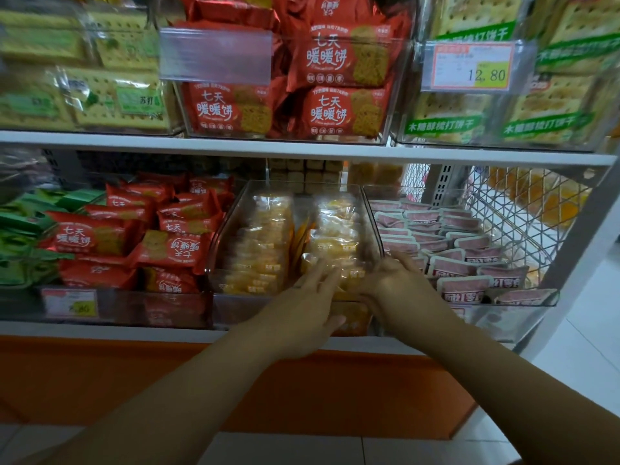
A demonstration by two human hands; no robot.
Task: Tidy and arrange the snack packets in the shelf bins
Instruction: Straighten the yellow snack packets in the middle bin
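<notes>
A clear plastic bin in the middle of the lower shelf holds rows of yellow snack packets in clear wrap. My left hand reaches over the bin's front edge, its straight fingers lying on the front yellow packets and its thumb spread low near an orange packet. At the bin's front right corner, my right hand curls its fingers down around the front yellow packets. Its fingertips are hidden.
Red biscuit packets fill the bin to the left, and green packets lie beyond them. Pink-and-white packets fill the bin to the right, next to a wire basket. The upper shelf carries more bins close overhead.
</notes>
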